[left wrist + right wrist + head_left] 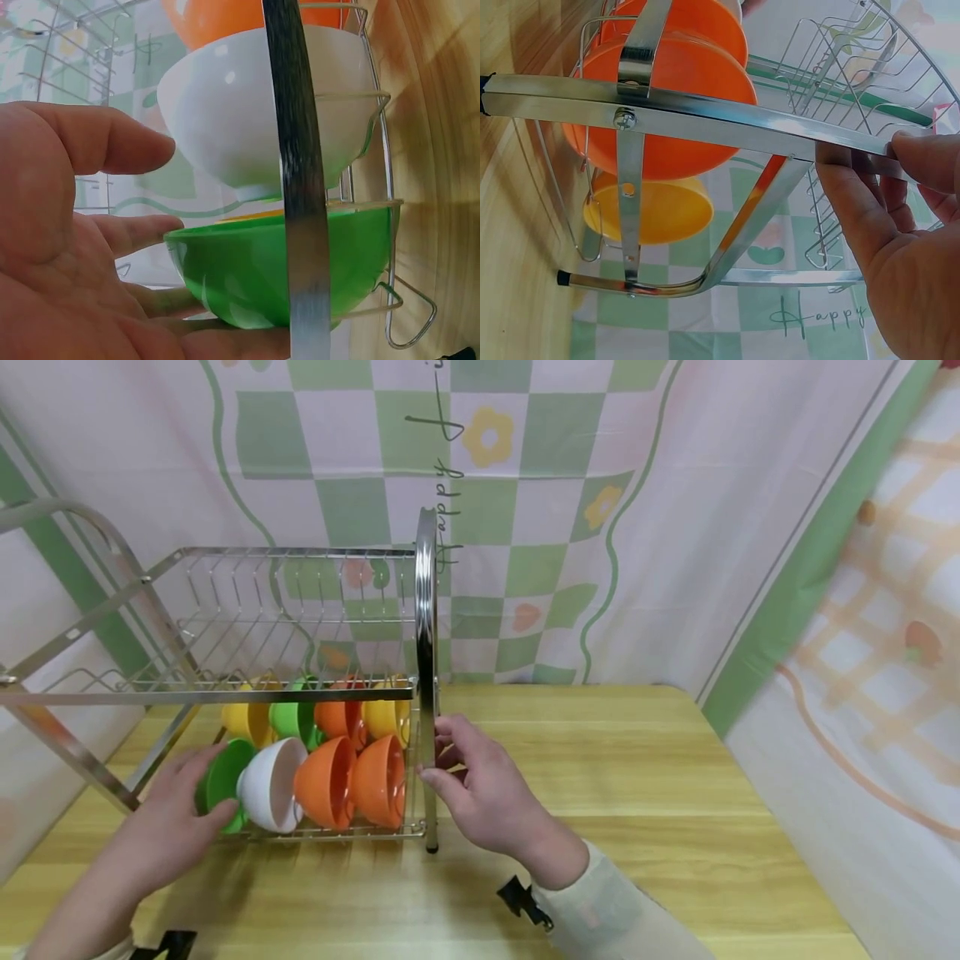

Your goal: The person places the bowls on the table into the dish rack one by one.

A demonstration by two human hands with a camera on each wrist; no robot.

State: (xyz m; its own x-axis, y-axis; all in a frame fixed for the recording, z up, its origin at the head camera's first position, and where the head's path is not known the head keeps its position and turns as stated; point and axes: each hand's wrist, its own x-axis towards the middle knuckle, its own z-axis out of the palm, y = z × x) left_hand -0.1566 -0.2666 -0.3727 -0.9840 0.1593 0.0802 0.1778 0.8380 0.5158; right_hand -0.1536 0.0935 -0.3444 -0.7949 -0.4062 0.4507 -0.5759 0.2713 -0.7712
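A two-tier metal dish rack (426, 635) stands on the wooden table. My left hand (176, 814) is at the left end of its lower tier, by a green bowl (222, 781). In the left wrist view its fairly straight fingers (161, 298) lie against the outside of that bowl, while the thumb stands apart from it. Beside the green bowl, a white bowl (264, 785) and two orange bowls (324, 783) stand tilted on edge in a row. My right hand (487, 785) pinches the rack's right side frame between thumb and fingers, as the right wrist view (907, 195) shows.
Behind the front row stand yellow (246, 720), green (288, 718) and orange (337, 720) bowls, with another yellow one at the right. The upper wire tier (300, 610) overhangs them. A patterned cloth (495, 510) hangs behind the table (600, 777).
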